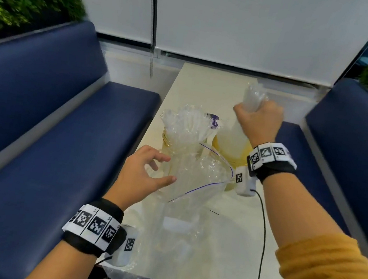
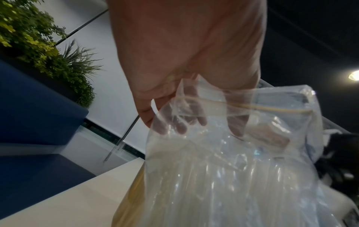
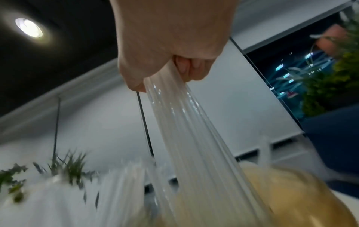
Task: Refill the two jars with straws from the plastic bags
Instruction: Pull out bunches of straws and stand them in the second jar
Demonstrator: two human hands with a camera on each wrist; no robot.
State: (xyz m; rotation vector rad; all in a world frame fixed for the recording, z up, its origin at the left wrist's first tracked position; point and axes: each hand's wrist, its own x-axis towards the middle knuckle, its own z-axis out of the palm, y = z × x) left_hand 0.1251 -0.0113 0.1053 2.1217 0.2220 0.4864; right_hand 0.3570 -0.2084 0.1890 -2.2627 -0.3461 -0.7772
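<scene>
- Right hand [image 1: 259,121], upper right of centre, grips a bundle of straws [image 3: 186,130] above the right jar [image 1: 235,150].
- Left hand [image 1: 140,175], fingers loosely spread, touches the plastic bag [image 1: 199,178] mid-desk [image 1: 222,249].
- Left jar [image 1: 173,142] holds straws.

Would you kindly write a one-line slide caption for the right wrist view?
Right hand grips a bundle of clear straws hanging down toward an amber jar.
</scene>
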